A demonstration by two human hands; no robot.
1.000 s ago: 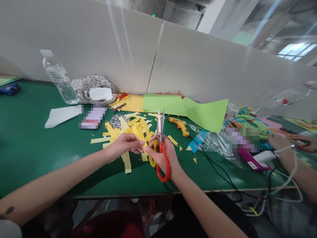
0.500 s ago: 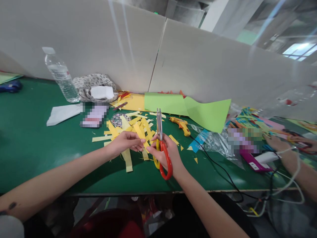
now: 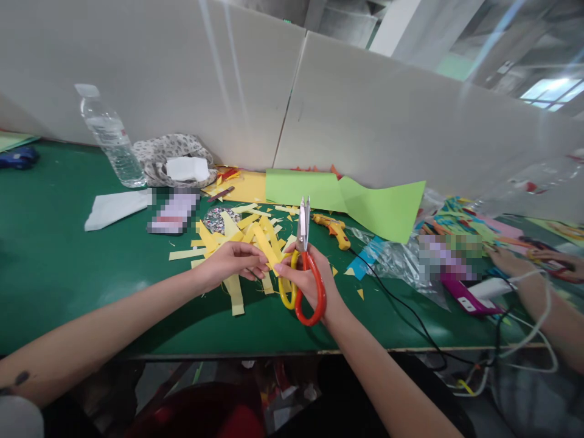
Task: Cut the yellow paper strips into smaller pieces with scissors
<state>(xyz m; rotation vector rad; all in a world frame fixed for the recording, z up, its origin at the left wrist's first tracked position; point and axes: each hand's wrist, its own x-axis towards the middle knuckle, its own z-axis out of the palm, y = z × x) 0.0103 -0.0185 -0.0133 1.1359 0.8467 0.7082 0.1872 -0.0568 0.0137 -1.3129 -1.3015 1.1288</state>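
Observation:
My right hand (image 3: 314, 283) is wrapped round a pair of scissors (image 3: 303, 228) with one red and one yellow handle loop; the blades point up and away from me. Its thumb and fingers also pinch the lower end of a yellow paper strip (image 3: 265, 244). On the strip's left side, my left hand (image 3: 239, 264) has its fingers curled in a pinch at the paper's edge. Beneath both hands lies a loose heap of yellow paper strips (image 3: 235, 298), some pale and some deeper yellow. A clear bag of small speckled bits (image 3: 213, 220) is partly covered by them.
A yellow glue gun (image 3: 335, 230) with a black cord lies right of the heap. Behind stand green paper sheets (image 3: 310, 188) against a grey partition. Left are a phone (image 3: 176, 210), a water bottle (image 3: 112, 143) and a patterned pouch (image 3: 171, 149). Another person's hand (image 3: 508, 261) is at right.
My right hand and the scissors have moved slightly to the right. The strip's lower end has shifted right with them, while my left hand stays nearly in place.

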